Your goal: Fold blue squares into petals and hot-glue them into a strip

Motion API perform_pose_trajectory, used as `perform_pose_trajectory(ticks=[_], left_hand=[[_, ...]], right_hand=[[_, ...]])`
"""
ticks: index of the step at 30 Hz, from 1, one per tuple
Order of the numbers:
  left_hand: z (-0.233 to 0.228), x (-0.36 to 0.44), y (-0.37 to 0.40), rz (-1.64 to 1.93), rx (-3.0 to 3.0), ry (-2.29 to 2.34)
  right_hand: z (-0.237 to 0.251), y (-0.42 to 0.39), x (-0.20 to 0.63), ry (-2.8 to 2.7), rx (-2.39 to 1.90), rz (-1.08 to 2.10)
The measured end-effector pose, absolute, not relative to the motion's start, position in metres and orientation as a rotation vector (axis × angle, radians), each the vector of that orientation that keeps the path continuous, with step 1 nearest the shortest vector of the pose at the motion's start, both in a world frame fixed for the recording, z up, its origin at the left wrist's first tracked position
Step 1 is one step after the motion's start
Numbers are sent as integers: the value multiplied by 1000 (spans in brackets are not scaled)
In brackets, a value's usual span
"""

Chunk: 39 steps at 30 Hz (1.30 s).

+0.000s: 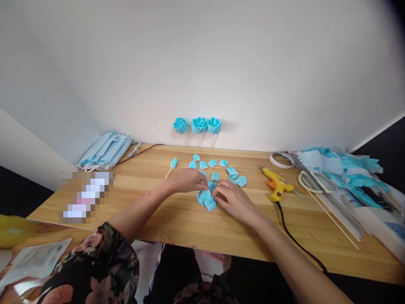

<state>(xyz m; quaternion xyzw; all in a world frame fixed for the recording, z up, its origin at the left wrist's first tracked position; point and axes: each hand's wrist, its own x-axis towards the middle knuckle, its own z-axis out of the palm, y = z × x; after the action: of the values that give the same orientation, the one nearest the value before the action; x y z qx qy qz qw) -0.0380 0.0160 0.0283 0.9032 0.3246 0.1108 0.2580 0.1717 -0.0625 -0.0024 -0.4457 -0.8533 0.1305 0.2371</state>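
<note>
Both hands meet over a cluster of light-blue folded petals [209, 204] on the wooden table. Between their fingertips is a small blue folded petal [211, 185]. My left hand [189, 180] is closed in a pinch at its left side. My right hand [236, 198] has its fingers bent together against its right side, close above the cluster. More folded pieces [223, 163] lie loosely beyond and to the right of the hands. Left of them, a thin stick with a blue bud [174, 163] lies on the table. The fingers partly hide the petal.
Three blue flowers on sticks [199, 125] lean against the wall. A yellow glue gun [278, 185] with a black cord lies at right, near scissors [318, 181], tape [281, 160] and blue scraps [341, 162]. Stacked face masks [106, 150] lie at back left.
</note>
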Motion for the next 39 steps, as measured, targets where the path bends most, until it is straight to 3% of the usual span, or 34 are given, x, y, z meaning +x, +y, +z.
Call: perform_pose_trajectory(ticks=[11,18,25,30,35,37,39], left_hand=[[23,-33,-4,358,2391,891],[34,-42,11,600,2147,968],[35,-36,41,889,1847,978],[16,-35,42,953,1750,925],[11,-38,35,910,1713,822],[13,-38,33,920,1710,776],[15,-37,31,937,1714,731]], right_hand=[[-6,-65,173,-2362,-1187,479],[19,-65,194,-2185,-1313,626],[47,-30,252,-1984,-1511,415],[31,20,270,-2069,-1747,122],[19,38,244,-2080,-1673,37],[18,30,223,-2078,-1509,146],[18,16,203,-2042,-1311,517]])
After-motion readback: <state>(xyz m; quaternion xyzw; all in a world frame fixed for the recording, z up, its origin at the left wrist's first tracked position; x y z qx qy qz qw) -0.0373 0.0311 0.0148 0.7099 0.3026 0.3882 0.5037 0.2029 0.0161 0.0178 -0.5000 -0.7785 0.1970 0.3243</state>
